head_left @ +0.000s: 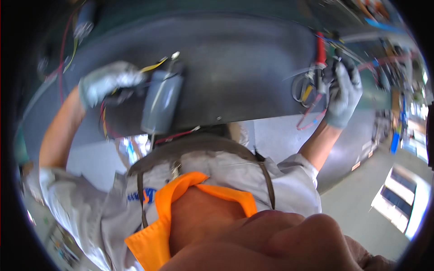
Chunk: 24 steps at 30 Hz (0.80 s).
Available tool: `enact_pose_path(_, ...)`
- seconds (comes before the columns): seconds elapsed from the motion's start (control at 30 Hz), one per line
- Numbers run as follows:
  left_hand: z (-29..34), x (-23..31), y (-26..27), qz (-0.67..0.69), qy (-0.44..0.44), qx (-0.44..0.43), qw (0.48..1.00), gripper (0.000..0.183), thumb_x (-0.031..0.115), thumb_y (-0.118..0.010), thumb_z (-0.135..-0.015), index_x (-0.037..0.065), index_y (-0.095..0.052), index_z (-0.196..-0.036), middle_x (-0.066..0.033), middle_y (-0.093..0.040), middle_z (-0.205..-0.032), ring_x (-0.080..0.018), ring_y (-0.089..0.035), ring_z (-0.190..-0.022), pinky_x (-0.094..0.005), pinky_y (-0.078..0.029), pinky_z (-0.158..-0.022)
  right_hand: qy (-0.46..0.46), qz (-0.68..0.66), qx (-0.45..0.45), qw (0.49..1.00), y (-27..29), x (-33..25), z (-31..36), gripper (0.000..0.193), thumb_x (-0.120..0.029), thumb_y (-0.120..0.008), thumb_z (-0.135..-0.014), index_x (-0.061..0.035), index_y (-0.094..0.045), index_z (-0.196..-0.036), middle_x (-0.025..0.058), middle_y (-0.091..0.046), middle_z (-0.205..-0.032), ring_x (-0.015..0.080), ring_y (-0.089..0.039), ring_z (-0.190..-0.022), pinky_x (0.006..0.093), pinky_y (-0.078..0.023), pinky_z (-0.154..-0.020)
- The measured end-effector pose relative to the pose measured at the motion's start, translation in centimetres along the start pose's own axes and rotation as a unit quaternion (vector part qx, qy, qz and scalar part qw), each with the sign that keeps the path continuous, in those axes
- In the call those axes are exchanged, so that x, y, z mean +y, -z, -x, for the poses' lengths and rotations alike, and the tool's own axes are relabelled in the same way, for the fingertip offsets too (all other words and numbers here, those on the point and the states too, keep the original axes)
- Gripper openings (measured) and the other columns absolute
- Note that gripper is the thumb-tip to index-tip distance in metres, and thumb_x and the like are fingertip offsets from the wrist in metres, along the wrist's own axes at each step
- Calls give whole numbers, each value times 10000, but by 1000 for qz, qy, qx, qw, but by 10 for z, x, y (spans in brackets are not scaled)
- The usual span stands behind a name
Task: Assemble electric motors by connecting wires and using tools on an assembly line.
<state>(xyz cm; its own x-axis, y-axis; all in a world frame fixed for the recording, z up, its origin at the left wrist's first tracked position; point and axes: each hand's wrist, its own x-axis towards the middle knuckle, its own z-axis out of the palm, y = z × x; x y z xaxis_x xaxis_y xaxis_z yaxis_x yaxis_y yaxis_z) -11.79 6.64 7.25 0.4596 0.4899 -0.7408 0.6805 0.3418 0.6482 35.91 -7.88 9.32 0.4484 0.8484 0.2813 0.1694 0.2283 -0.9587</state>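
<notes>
Mostly blurred: left hand (106, 81) beside grey cylinder (161, 101); right hand (343, 92) clutching wires (312, 90).

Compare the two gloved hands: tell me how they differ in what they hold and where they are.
The left hand sits at the picture's left, gripping beside a grey cylindrical part with yellow and red wires. The right hand sits at the picture's right, closed on a bundle of red and other coloured wires. The left hand's forearm rises steeply; the right hand's forearm slants in from the lower middle. Both wear light grey gloves and work against the same dark grey panel.
</notes>
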Motion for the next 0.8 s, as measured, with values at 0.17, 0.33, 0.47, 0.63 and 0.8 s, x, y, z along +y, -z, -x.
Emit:
enact_pose_path(0.17,10,10,-5,-37,11,-33,999,478,559,-640,-927,92,-713,-860,68,-464,-556,-31,-407,-458,-213,-291,-431,-218,-219,-225,924,-152,26,79,311,-85,-652,-955,31,-631,-1243,148,-715,-1049,191,-700,-814,310,-584,-696)
enact_pose_path(0.33,24,3,-13,-1,34,-10,999,512,591,-598,-947,98,-714,-874,48,-451,-551,-50,-386,-423,-217,-279,-407,371,156,-344,849,-226,55,112,234,-62,-675,-857,-48,-702,-1089,126,-723,-1041,269,-716,-842,361,-582,-709)
enact_pose_path(0.47,26,-12,-28,79,24,46,996,488,590,-551,-974,131,-713,-948,43,-484,-593,-45,-419,-471,-210,-314,-434,389,165,-387,820,-236,46,112,336,-17,-699,-755,-83,-723,-1083,148,-711,-1079,322,-699,-820,399,-571,-684)
enact_pose_path(0.63,-9,-26,-43,109,-86,142,980,309,356,-589,-986,66,-679,-932,37,-554,-715,-23,-511,-585,-211,-386,-485,340,184,-366,846,-241,51,107,289,-57,-658,-812,-90,-710,-1094,143,-688,-1106,308,-692,-847,386,-564,-669)
enact_pose_path(0.8,-27,-27,-60,79,-246,235,937,306,256,-663,-969,-29,-707,-1069,3,-661,-836,-42,-592,-757,-212,-502,-664,-120,-181,-237,947,-245,45,98,215,28,-596,-936,-9,-683,-1129,121,-735,-987,167,-704,-738,272,-547,-575)
